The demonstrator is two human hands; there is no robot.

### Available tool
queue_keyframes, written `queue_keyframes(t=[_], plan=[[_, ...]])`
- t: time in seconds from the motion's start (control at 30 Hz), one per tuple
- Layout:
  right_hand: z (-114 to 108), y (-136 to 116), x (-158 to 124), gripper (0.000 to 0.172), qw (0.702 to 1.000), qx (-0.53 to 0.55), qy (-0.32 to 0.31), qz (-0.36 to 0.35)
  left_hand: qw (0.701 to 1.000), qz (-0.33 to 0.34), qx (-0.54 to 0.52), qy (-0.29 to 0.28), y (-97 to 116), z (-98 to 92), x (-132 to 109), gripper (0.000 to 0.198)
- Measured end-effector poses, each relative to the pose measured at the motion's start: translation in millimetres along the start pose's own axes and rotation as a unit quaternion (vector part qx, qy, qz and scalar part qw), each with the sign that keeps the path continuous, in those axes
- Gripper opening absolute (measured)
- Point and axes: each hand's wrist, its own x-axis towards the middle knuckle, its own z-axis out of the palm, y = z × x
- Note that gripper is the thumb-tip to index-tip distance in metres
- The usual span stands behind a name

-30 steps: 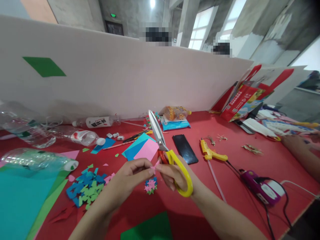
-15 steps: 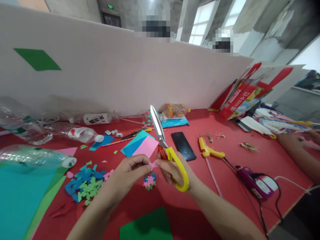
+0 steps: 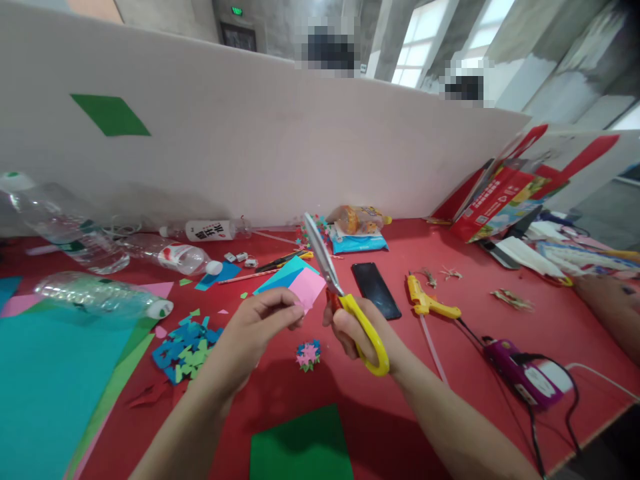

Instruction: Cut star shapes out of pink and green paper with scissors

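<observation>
My right hand (image 3: 356, 328) is wrapped round the yellow-handled scissors (image 3: 327, 267), whose closed blades point up and away. To its left, my left hand (image 3: 265, 317) is closed in a pinch in front of the pink paper (image 3: 309, 288); whatever its fingertips hold, if anything, cannot be told apart from that sheet. The two hands are a short way apart. Below them lies a small heap of pink, blue and green paper stars (image 3: 308, 355). Left of my left forearm is a larger pile of blue and green paper scraps (image 3: 185, 347).
A black phone (image 3: 376, 291) lies beyond my right hand. Right of it are a yellow glue gun (image 3: 429, 301) and a purple power strip (image 3: 525, 373). Plastic bottles (image 3: 103, 297) lie at left. Green paper (image 3: 300, 447) is in front. Another person's arm (image 3: 607, 313) rests at far right.
The small pink paper piece pinched between both hands no longer shows there. My hands have moved apart slightly. The view has shifted a little left.
</observation>
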Motion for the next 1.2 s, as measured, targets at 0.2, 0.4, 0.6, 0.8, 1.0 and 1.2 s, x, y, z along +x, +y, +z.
queue_keyframes(t=[0.2,0.4,0.6,0.8,1.0,1.2], plan=[[-6,-8,-8,0.049,0.99,-0.074,-0.119,0.024,0.984,0.066,-0.099,0.131,8,-23.4,-2,0.009],[0,-9,-11,0.057,0.981,-0.108,-0.155,0.033,0.975,0.104,-0.1,0.17,7,-29.2,-2,0.01],[2,-14,-13,0.058,0.981,-0.078,-0.176,0.03,0.972,0.12,-0.1,0.174,7,-28.5,-3,0.012],[7,-25,-15,0.059,0.982,-0.076,-0.167,0.041,0.981,0.117,-0.082,0.134,6,-26.2,-6,0.014],[8,-28,-14,0.059,0.982,-0.086,-0.164,0.038,0.983,0.099,-0.047,0.147,10,-24.0,-6,0.011],[8,-31,-12,0.064,0.982,-0.087,-0.157,0.065,0.984,0.098,-0.006,0.149,13,-26.9,-7,0.01]])
